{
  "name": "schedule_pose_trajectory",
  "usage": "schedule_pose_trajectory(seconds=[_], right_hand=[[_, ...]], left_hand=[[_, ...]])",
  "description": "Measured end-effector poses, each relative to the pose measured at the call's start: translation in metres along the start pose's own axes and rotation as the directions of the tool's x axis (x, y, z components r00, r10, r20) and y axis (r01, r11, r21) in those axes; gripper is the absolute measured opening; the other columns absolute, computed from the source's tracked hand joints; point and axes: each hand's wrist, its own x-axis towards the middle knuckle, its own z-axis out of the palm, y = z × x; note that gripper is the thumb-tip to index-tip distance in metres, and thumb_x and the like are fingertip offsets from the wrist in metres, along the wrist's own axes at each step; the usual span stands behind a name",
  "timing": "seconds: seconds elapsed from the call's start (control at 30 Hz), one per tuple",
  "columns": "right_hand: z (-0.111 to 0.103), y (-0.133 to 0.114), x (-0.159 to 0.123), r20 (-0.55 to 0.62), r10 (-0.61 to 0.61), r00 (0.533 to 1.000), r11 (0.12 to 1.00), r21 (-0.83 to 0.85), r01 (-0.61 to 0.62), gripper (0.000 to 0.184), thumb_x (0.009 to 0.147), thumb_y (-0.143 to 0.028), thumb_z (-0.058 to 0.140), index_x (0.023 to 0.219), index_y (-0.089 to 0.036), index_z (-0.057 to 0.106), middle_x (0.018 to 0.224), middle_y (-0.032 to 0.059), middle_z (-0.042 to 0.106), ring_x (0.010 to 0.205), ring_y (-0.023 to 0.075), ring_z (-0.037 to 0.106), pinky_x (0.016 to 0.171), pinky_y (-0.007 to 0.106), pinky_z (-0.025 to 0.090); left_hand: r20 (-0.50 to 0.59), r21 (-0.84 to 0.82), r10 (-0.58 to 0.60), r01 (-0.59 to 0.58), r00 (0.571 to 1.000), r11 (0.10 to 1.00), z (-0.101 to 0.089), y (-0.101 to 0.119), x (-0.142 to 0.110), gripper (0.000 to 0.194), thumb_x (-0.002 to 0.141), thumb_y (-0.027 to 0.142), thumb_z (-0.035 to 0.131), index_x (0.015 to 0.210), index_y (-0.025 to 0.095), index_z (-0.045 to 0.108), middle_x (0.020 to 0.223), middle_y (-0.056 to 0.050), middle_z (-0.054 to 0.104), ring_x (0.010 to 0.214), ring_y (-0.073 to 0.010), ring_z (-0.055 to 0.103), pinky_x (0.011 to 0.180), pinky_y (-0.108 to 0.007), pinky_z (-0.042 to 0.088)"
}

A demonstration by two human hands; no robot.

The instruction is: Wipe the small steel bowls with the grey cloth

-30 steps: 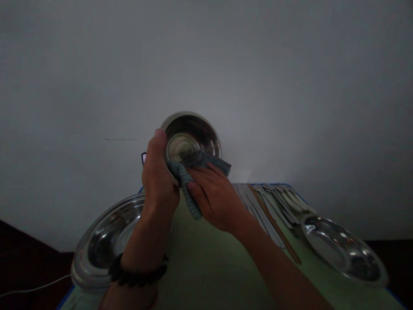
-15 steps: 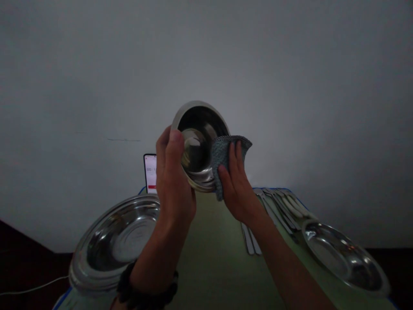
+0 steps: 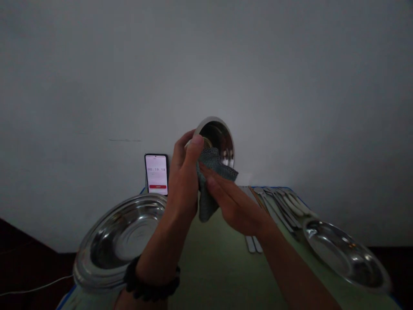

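A shiny metal bowl is held up above the table, tilted so that its inside faces me. My left hand grips its left side, the thumb over the rim and the fingers behind. With my right hand I press a grey-green cloth with a checked edge against the bowl's lower rim, close to the left thumb. The cloth hangs down between both hands and covers the lower left of the bowl. The right fingertips are partly hidden in its folds.
A large metal basin stands at the left of the green table. Behind it a phone showing a timer leans on the wall. Several pieces of cutlery lie at the right, beside an oval metal dish.
The bowl has turned and shifted right and slightly down. My right hand and the cloth have moved left along the rim towards my left thumb. More of the phone shows.
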Motion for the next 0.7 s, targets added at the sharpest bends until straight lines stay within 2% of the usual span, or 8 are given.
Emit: schedule_pose_trajectory(seconds=[0.07, 0.13, 0.23, 0.33, 0.47, 0.53, 0.63, 0.7], right_hand=[[-0.006, 0.005, 0.0, 0.021, -0.023, 1.0, 0.999, -0.028, 0.024, 0.049, 0.1, -0.041, 0.025, 0.144, -0.024, 0.037, 0.15, 0.0012, 0.039, 0.141, 0.0132, 0.032, 0.12, 0.04, 0.021], [-0.01, 0.014, 0.001, 0.056, -0.015, 0.998, 0.988, -0.153, 0.023, 0.048, 0.1, -0.039, 0.027, 0.141, -0.021, 0.044, 0.147, 0.0043, 0.045, 0.14, 0.0164, 0.033, 0.12, 0.044, 0.021], [-0.016, 0.027, 0.0, 0.04, 0.057, 0.998, 0.917, -0.398, -0.036, 0.045, 0.098, -0.037, 0.031, 0.132, -0.018, 0.055, 0.149, 0.0084, 0.041, 0.145, 0.0257, 0.02, 0.118, 0.056, 0.013], [-0.019, 0.035, -0.002, 0.001, 0.111, 0.994, 0.858, -0.504, -0.095, 0.042, 0.097, -0.035, 0.034, 0.128, -0.02, 0.059, 0.152, 0.0084, 0.035, 0.146, 0.03, 0.012, 0.116, 0.062, 0.012], [-0.011, 0.026, -0.002, 0.083, 0.086, 0.993, 0.905, -0.423, -0.043, 0.047, 0.099, -0.037, 0.028, 0.136, -0.019, 0.049, 0.147, 0.0057, 0.044, 0.143, 0.0241, 0.026, 0.118, 0.058, 0.012], [-0.005, 0.019, 0.0, 0.116, 0.044, 0.992, 0.94, -0.341, -0.002, 0.047, 0.1, -0.036, 0.026, 0.139, -0.018, 0.045, 0.145, 0.0049, 0.047, 0.14, 0.0188, 0.034, 0.119, 0.051, 0.018], [-0.001, 0.013, 0.003, 0.077, -0.007, 0.997, 0.965, -0.259, 0.027, 0.043, 0.1, -0.031, 0.027, 0.134, -0.021, 0.051, 0.136, 0.0029, 0.057, 0.131, 0.0138, 0.047, 0.115, 0.039, 0.032], [-0.004, 0.014, 0.003, 0.049, -0.023, 0.999, 0.962, -0.271, 0.035, 0.039, 0.099, -0.03, 0.032, 0.129, -0.022, 0.056, 0.131, 0.0014, 0.062, 0.127, 0.0143, 0.052, 0.113, 0.038, 0.036]], left_hand=[[-0.031, -0.002, 0.001, -0.001, 1.0, 1.0, 0.001, -0.003, 0.0, 0.045, 0.081, 0.055, 0.059, 0.113, 0.024, 0.063, 0.116, -0.004, 0.065, 0.119, -0.0252, 0.055, 0.102, -0.038, 0.042], [-0.074, 0.001, 0.008, -0.008, 0.997, 1.0, 0.0, -0.008, 0.002, 0.045, 0.081, 0.056, 0.058, 0.112, 0.024, 0.064, 0.117, -0.004, 0.065, 0.121, -0.0254, 0.053, 0.103, -0.038, 0.041], [-0.12, 0.028, 0.026, -0.022, 0.992, 0.999, -0.004, -0.014, 0.007, 0.045, 0.082, 0.057, 0.057, 0.111, 0.024, 0.065, 0.119, -0.004, 0.065, 0.123, -0.0254, 0.052, 0.104, -0.038, 0.041], [-0.132, 0.053, 0.027, -0.02, 0.991, 0.998, -0.007, -0.017, 0.01, 0.044, 0.082, 0.057, 0.056, 0.111, 0.025, 0.065, 0.117, -0.003, 0.066, 0.122, -0.0252, 0.053, 0.104, -0.039, 0.042], [-0.13, 0.052, 0.005, 0.002, 0.991, 0.999, -0.01, -0.016, 0.014, 0.043, 0.08, 0.057, 0.058, 0.108, 0.025, 0.066, 0.117, -0.004, 0.066, 0.121, -0.026, 0.054, 0.101, -0.041, 0.044], [-0.105, 0.064, 0.003, 0.004, 0.995, 0.998, -0.012, -0.014, 0.015, 0.043, 0.079, 0.056, 0.06, 0.106, 0.025, 0.067, 0.118, -0.005, 0.066, 0.122, -0.0267, 0.054, 0.101, -0.042, 0.045], [-0.059, 0.08, 0.006, -0.001, 0.998, 0.997, -0.015, -0.01, 0.017, 0.041, 0.078, 0.056, 0.06, 0.105, 0.024, 0.068, 0.118, -0.006, 0.066, 0.121, -0.0273, 0.054, 0.1, -0.043, 0.045], [-0.051, 0.079, 0.004, 0.0, 0.999, 0.997, -0.015, -0.007, 0.017, 0.041, 0.079, 0.056, 0.06, 0.105, 0.025, 0.068, 0.117, -0.006, 0.067, 0.122, -0.0273, 0.054, 0.101, -0.043, 0.045]])
